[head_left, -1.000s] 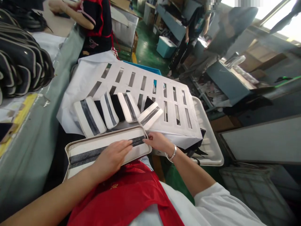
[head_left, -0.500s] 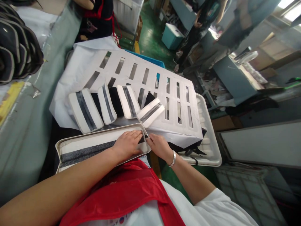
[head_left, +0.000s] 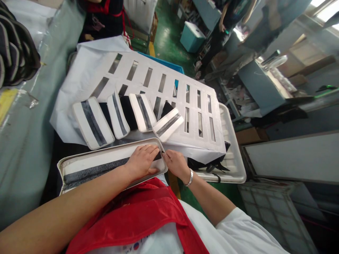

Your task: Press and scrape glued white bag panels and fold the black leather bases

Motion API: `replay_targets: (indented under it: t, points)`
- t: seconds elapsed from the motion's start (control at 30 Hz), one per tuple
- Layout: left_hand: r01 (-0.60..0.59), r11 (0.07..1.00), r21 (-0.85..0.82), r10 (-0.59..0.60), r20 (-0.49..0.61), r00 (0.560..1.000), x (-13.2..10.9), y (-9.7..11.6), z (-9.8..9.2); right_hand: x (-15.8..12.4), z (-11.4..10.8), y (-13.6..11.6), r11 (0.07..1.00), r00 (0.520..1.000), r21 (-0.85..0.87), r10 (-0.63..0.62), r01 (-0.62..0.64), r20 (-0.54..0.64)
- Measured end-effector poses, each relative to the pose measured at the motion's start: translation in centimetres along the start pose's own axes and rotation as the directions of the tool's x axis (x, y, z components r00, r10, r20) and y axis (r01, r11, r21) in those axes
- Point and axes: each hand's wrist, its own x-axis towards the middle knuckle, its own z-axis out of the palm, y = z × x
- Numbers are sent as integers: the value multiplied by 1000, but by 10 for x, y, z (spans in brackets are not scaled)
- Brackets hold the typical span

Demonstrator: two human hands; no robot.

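Note:
A long white panel [head_left: 106,155] with a raised rim and a dark grey strip [head_left: 95,173] along its middle lies slanted before me. My left hand [head_left: 141,160] rests on its inner face near the right end, fingers stretched out and thumb apart. Closed at that end's rim is my right hand [head_left: 175,163], pinching a small black tab [head_left: 162,152] mostly hidden by the fingertips. Just beyond are several smaller white pieces with grey strips, among them a wide left piece [head_left: 93,123], a curved piece [head_left: 118,115] and a right-hand piece [head_left: 168,125].
The smaller pieces lie on a white slotted board [head_left: 169,84]. A cream plastic tray [head_left: 239,165] with black items sits under its right side. Dark stacked pieces [head_left: 17,49] stand on the left table [head_left: 45,95]. A co-worker [head_left: 102,17] is at the far left; another person [head_left: 225,31] stands farther back.
The whole view has shifted slightly, so most things appear a little farther left and up. Both hands keep their places at the panel's right end, with only slight finger movement.

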Motion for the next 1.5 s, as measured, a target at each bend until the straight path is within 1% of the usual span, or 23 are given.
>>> replay_targets:
  t: [0.1, 0.17, 0.3, 0.43, 0.53, 0.67, 0.73, 0.77, 0.83, 0.87, 0.9, 0.93, 1.2, 1.37, 1.43, 1.5]
  points:
    - [-2, 1000, -26, 2, -6, 1000, -1, 0, -1, -1, 1, -2, 1000, 1000, -24, 4, -4, -18]
    - [9, 1000, -22, -9, -2, 1000, -1, 0, -1, -2, -1, -5, 999, 1000, -54, 2, -2, -3]
    - [26, 1000, -5, -26, 8, 1000, -1, 0, -1, 1, -9, -11, 994, 995, -112, 4, 7, 96]
    - [22, 1000, -7, -21, 12, 1000, 0, 1, -1, 4, -17, -13, 990, 980, -134, -10, 38, 200]
    - [25, 1000, -11, -25, 1, 1000, -1, 0, 0, 4, -21, -12, 990, 969, -112, -62, 91, 241]
    - [18, 1000, -4, -18, -3, 1000, -1, -1, 1, 5, -26, -6, 991, 962, -7, -130, 135, 239]
    - [19, 1000, 2, -19, 4, 1000, -1, 0, 0, 8, -26, -1, 987, 960, 127, -127, 98, 251]
    - [20, 1000, 4, -20, 8, 1000, -1, 0, -1, 10, -25, 2, 971, 954, 236, -106, 39, 279]
    - [26, 1000, 7, -26, 14, 1000, -1, 1, -3, 16, -23, 8, 882, 927, 452, -50, -133, 371]
    - [28, 1000, 8, -28, 17, 999, -1, 2, -3, 19, -22, 11, 824, 907, 523, -30, -216, 421]
    - [28, 1000, 10, -28, 18, 999, -1, 2, -4, 22, -21, 13, 776, 887, 567, -22, -276, 462]
    - [29, 1000, 12, -29, 20, 999, 0, 2, -5, 26, -20, 15, 749, 872, 586, -22, -310, 490]
    - [32, 999, 6, -32, 29, 999, 1, 1, -4, 52, -21, 23, 735, 777, 572, -98, -365, 622]
    - [26, 999, -23, -25, 38, 999, 3, 0, -3, 68, -27, 20, 774, 713, 508, -108, -377, 693]
    - [40, 999, -31, -38, 52, 998, 5, 0, -3, 72, -29, 19, 789, 697, 483, -98, -381, 711]
    - [64, 996, -59, -61, 57, 997, 5, -1, -2, 71, -31, 17, 803, 707, 469, -88, -366, 702]
